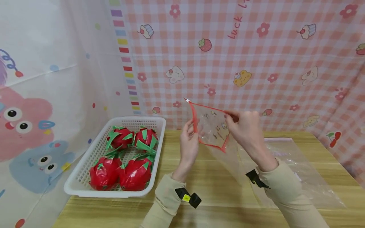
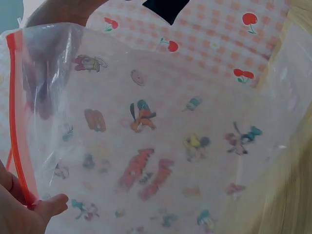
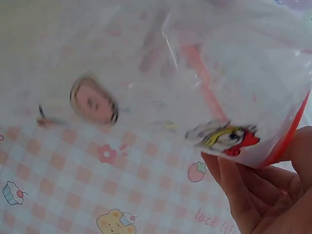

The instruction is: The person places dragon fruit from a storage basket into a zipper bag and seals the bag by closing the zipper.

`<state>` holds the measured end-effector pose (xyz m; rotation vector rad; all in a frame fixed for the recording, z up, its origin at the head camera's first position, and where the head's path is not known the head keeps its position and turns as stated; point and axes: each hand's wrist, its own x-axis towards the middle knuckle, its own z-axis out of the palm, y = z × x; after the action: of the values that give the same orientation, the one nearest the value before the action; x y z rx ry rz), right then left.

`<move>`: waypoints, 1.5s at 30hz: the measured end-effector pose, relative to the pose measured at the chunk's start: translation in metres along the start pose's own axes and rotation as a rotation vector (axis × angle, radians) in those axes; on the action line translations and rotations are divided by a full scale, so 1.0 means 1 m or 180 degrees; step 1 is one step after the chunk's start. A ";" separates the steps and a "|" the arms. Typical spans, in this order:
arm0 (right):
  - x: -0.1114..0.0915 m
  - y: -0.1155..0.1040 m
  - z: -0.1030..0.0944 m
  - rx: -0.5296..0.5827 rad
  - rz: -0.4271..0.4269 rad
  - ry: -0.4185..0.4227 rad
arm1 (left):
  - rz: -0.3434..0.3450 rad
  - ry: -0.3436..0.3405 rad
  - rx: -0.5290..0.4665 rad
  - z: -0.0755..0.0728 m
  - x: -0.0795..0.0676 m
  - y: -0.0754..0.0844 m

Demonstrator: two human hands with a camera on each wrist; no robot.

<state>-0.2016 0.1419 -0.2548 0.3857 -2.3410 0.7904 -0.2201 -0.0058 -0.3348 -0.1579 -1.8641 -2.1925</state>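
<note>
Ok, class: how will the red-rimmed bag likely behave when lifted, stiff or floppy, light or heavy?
The bag is probably floppy: its see-through film wrinkles, and its red rim bends at corners between the left hand and right hand. It is likely light, since nothing shows inside it.

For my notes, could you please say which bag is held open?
The red-zippered bag, held by left hand and right hand; the pale-edged bag lies flat.
</note>
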 end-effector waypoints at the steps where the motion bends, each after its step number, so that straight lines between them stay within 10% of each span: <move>1: -0.001 -0.001 0.001 -0.0044 -0.0065 0.0104 | 0.0004 0.0040 0.0015 0.000 0.000 0.000; 12: -0.017 0.013 0.044 0.0092 -0.0028 -0.0082 | -0.0128 -0.0047 0.0561 -0.008 -0.006 -0.013; 21: -0.014 0.040 0.049 0.0157 0.0485 0.0267 | -0.0144 0.0229 0.1970 -0.045 -0.011 -0.040; 28: -0.020 0.038 0.056 0.0732 0.0646 0.0099 | 0.0203 0.0139 0.1784 -0.051 -0.012 -0.042; 37: -0.024 0.035 0.067 0.1392 0.1037 0.0277 | -0.0007 -0.0230 0.1472 -0.044 -0.016 -0.027; 45: -0.025 0.034 0.069 0.1519 0.1138 0.0218 | 0.0235 -0.0411 0.1943 -0.058 -0.017 -0.016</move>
<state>-0.2306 0.1265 -0.3287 0.1292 -2.1673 1.5184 -0.2035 -0.0579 -0.3644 -0.2449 -2.4539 -1.5048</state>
